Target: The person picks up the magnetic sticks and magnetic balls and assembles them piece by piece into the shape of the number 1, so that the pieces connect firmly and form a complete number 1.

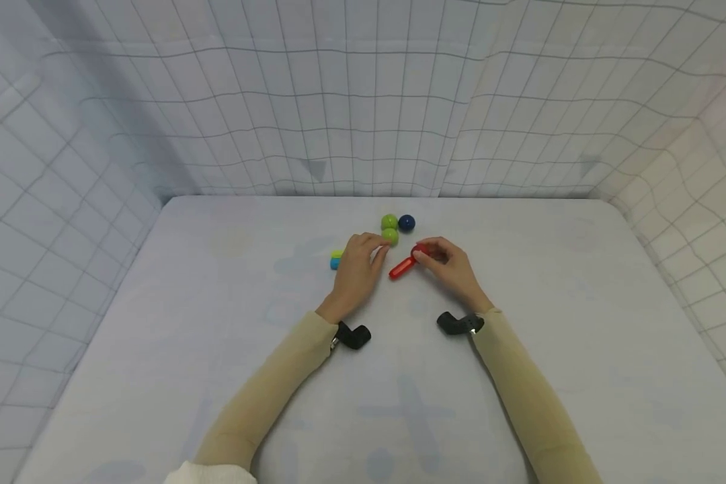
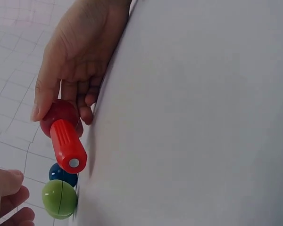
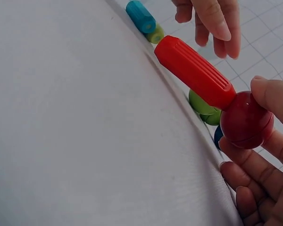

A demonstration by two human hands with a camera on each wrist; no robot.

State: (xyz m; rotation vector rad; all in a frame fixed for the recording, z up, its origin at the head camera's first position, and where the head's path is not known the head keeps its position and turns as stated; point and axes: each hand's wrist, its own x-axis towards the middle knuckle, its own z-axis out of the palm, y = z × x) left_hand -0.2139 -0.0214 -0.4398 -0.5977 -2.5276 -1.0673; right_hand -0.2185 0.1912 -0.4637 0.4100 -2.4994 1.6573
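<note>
Thumb and fingers of my right hand [image 1: 454, 270] pinch the dark red ball end of a red maraca [image 3: 195, 70]. Its ribbed handle points toward my left hand [image 1: 355, 270], with a pale round spot at the tip in the left wrist view. That left hand holds nothing; its fingers hang loosely bent near the front green ball [image 1: 390, 236]. Behind this ball sits a second green ball [image 1: 389, 221], with a dark blue ball [image 1: 407, 223] to its right. Partly hidden by the left hand are a cyan ribbed handle [image 3: 141, 17] and a lime one [image 3: 155, 34].
All of it lies on a white-covered table [image 1: 266, 269]. A white curtain with a dark grid pattern [image 1: 339, 121] hangs behind and along both sides. Black wrist mounts [image 1: 353, 336] sit at both cuffs.
</note>
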